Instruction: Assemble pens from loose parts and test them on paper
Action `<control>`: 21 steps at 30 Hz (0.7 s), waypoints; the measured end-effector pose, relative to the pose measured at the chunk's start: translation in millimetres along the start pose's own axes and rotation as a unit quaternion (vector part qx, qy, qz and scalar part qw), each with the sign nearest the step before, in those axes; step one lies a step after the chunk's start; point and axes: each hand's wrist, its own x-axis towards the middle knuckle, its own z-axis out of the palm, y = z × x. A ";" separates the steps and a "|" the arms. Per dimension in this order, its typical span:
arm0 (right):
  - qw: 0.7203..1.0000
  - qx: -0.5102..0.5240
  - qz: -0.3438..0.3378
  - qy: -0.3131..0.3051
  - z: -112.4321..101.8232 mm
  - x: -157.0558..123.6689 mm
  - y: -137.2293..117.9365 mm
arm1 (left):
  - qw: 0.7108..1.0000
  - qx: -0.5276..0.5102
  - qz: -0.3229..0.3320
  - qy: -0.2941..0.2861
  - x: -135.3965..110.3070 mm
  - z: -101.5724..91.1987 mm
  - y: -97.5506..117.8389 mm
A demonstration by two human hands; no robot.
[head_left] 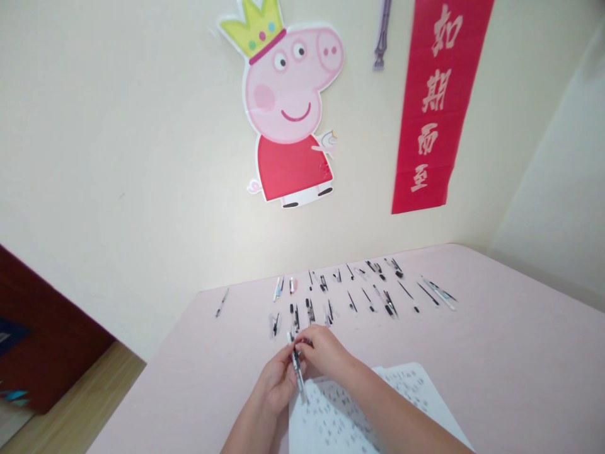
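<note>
A pale cream wall rose behind a pink desk [520,353], with the room's corner off at two o'clock. At the desk's near edge both hands met on one pen [298,369]. The left hand [276,381] had its grip clenched round the lower barrel. The right hand [326,353] pinched the upper end between its fingertips, so both grips were closed on the same pen.

The pen lay at three o'clock from the left palm and at nine o'clock from the right, and neither hand was the nearer. Its long axis ran almost twelve to six o'clock, leaning slightly toward eleven at the far end. The far tip poked out past the fingers and the near end hung over the paper. It looked slim, with a clear barrel and dark parts inside; anything finer was too small to tell.

A white sheet [406,391] dotted with small dark marks lay at five o'clock, under the right forearm. At twelve o'clock, loose rows of pens and pen parts [388,304] spread across the desk. A lone pen [222,302] lay well apart at ten o'clock. On the wall hung a crowned cartoon pig cut-out [288,107] and, at one o'clock, a red banner [437,107] with pale characters
</note>
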 end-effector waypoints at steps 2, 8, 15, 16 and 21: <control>1.000 0.003 0.010 0.019 0.1 0.1 0.3 | 1.000 -0.002 -0.001 -0.001 0.9 -0.7 -0.4; 0.998 0.038 0.035 0.026 0.3 -1.0 0.0 | 1.000 -0.014 -0.010 -0.007 0.1 0.8 -0.8; 0.989 -0.133 -0.027 0.062 -0.9 -3.9 -3.0 | 1.000 -0.020 -0.009 -0.017 0.6 4.3 1.4; 0.986 -0.149 -0.037 0.065 -0.4 -4.7 -3.1 | 1.000 -0.012 -0.002 -0.018 2.0 4.1 1.6; 0.985 -0.139 -0.081 0.069 0.5 -8.1 -6.2 | 0.997 0.052 0.052 0.000 12.8 0.0 4.1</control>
